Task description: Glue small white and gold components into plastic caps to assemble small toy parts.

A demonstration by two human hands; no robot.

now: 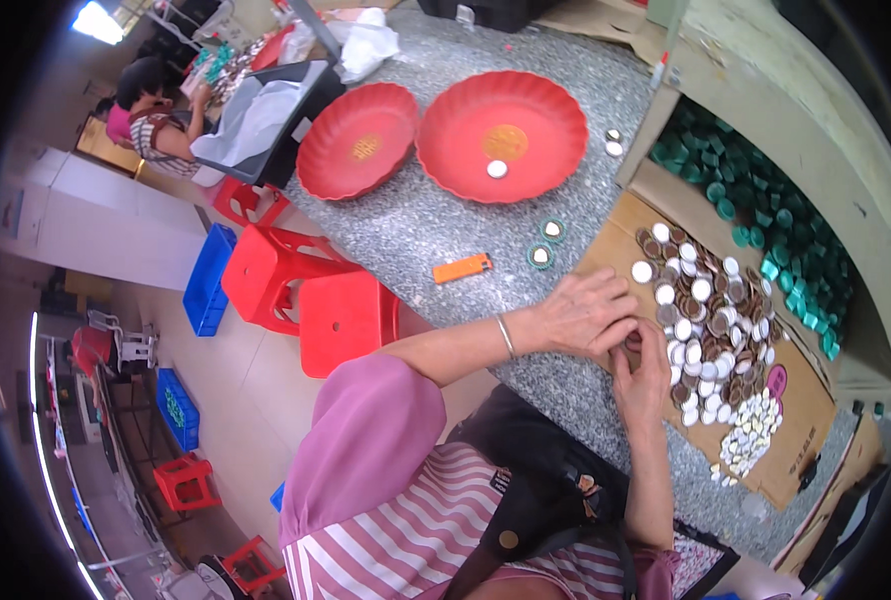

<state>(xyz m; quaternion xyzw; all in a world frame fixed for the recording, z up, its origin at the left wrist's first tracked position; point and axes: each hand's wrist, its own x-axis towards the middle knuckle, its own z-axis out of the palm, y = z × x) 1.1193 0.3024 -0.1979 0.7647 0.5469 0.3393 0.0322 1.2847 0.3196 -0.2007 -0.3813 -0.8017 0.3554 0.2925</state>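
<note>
Head view: we see left hand (588, 310) and right hand (644, 375) meeting, fingers curled; can't tell what's gripped. Discs (702, 290) heaped just right, white or brown faces up, round, too many to count. Far: two red trays (558, 140).

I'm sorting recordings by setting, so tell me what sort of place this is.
Probably a small-parts workshop: loose discs heaped on cardboard, a mass of green cups, and another person working nearby.

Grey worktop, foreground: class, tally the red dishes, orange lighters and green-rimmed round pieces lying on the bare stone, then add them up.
Red dishes: 2
Orange lighter: 1
Green-rimmed round pieces: 2
Total: 5
</note>
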